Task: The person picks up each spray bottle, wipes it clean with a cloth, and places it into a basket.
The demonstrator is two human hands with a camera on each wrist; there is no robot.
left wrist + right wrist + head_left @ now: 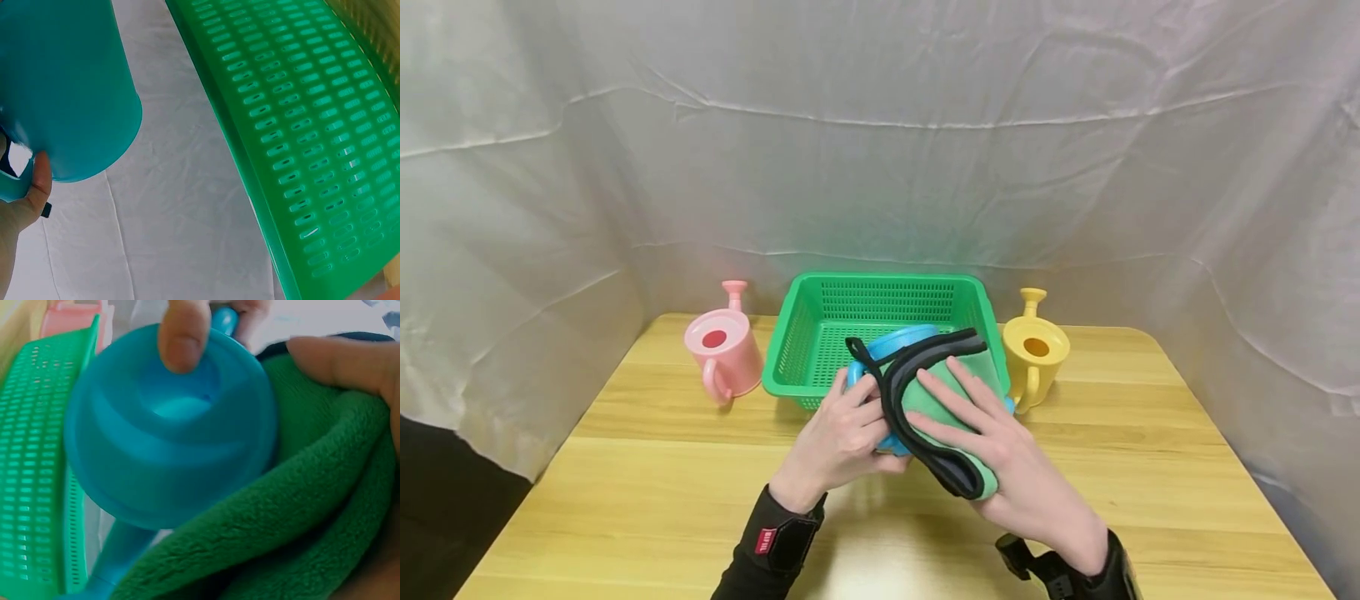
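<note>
A blue watering can (898, 340) is held above the table in front of the basket, its handle side gripped by my left hand (842, 446). The left wrist view shows the can's smooth side (69, 87) and a thumb by the handle. From the right wrist, the thumb (183, 350) presses at the hollow of the can's round end, with the spout below. A folded green cloth (943, 400) with black edging lies against the can. My right hand (992, 442) holds this cloth, fingers spread over it and thumb at its edge. The cloth hides much of the can.
A green perforated basket (887, 279) stands behind the hands. To its left is a pink watering can (737, 358), to its right a yellow watering can (1052, 358). The wooden table (677, 500) ends at grey-white fabric (880, 183) hung around it.
</note>
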